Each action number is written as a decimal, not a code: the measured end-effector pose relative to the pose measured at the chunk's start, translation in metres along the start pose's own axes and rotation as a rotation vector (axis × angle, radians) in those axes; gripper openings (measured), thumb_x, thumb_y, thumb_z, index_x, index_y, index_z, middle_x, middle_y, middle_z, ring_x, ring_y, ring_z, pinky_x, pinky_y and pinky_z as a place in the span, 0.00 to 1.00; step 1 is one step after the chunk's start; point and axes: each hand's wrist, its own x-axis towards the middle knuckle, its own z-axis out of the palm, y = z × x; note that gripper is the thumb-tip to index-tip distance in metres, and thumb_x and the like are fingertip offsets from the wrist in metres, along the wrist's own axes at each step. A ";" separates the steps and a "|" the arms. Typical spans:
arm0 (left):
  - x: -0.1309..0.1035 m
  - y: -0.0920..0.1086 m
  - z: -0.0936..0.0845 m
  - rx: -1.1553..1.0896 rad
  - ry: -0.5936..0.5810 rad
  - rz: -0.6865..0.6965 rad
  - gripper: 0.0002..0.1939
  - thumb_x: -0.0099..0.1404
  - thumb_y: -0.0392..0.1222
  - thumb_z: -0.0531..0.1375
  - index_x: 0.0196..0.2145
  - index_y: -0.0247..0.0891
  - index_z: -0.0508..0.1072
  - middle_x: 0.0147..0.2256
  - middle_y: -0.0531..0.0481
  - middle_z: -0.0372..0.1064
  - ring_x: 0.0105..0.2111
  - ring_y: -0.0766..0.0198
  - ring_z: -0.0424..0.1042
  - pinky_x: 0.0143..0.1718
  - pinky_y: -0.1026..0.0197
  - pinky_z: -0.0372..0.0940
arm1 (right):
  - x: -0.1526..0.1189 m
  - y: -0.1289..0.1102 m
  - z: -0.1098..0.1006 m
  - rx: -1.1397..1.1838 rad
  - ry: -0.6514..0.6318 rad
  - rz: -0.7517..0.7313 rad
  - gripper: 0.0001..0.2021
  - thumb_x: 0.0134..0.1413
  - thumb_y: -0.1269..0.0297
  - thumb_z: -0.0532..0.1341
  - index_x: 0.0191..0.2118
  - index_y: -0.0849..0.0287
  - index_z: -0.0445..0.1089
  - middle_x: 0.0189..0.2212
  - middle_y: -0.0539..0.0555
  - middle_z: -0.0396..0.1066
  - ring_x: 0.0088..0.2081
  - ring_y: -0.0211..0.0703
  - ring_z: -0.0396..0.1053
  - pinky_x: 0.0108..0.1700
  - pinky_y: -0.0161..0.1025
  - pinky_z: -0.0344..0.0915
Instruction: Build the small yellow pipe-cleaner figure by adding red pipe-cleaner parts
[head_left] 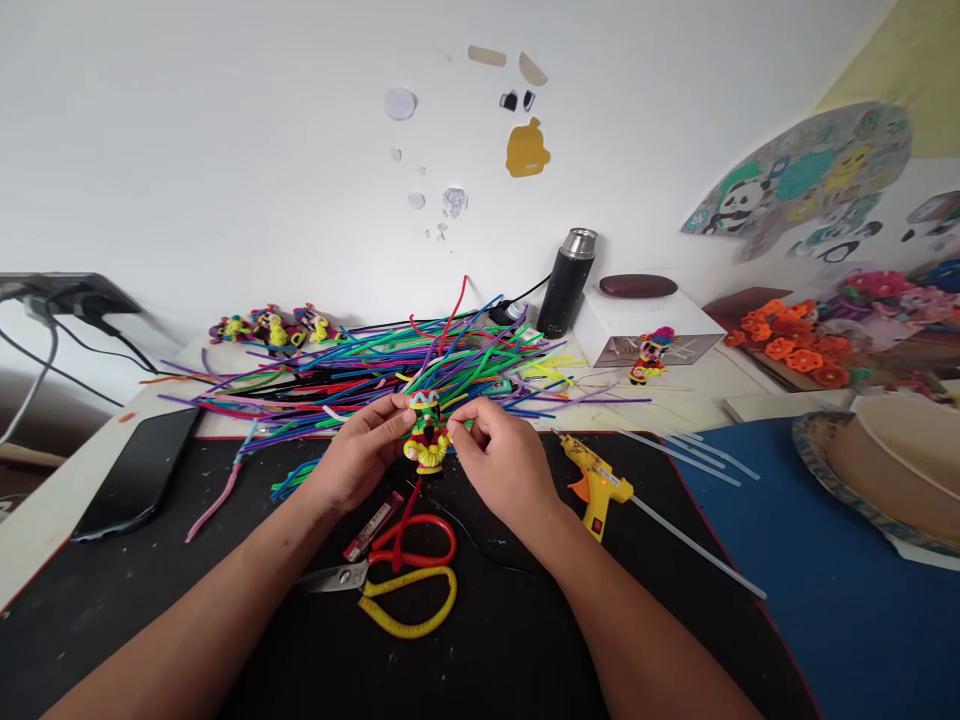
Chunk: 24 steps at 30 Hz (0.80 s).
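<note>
A small figure (426, 440) of twisted pipe cleaners, with a green face, yellow arms and a blue-and-white topped hat, is held upright over the black mat (300, 620). My left hand (365, 450) grips its left side between thumb and fingers. At its right side my right hand (499, 455) is closed in a pinch at the figure's edge; what lies between the fingertips is too small to make out. Scissors (409, 603) with one red and one yellow handle lie below the hands. A yellow glue gun (600, 485) with a glue stick rests to the right.
Behind the hands lies a pile of coloured pipe cleaners (360, 375). A black phone (135, 470) is at left, several finished figures (274, 325) behind. A black thermos (570, 285), a white box (637, 315), another figure (651, 357) and glue sticks (701, 455) are at right.
</note>
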 end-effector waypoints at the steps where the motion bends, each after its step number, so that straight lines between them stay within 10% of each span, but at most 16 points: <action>1: 0.000 0.000 0.000 -0.011 0.002 -0.004 0.19 0.53 0.45 0.79 0.36 0.35 0.77 0.29 0.52 0.73 0.25 0.67 0.71 0.27 0.65 0.70 | 0.000 0.000 0.000 0.009 0.003 -0.001 0.06 0.63 0.64 0.62 0.36 0.55 0.75 0.20 0.45 0.65 0.22 0.38 0.61 0.28 0.37 0.51; 24: -0.003 -0.001 0.002 0.015 -0.066 -0.025 0.17 0.55 0.46 0.78 0.37 0.36 0.79 0.31 0.51 0.76 0.29 0.66 0.74 0.31 0.65 0.71 | -0.001 -0.001 0.003 -0.044 -0.061 0.024 0.05 0.64 0.64 0.63 0.37 0.55 0.75 0.22 0.45 0.68 0.24 0.39 0.64 0.29 0.37 0.52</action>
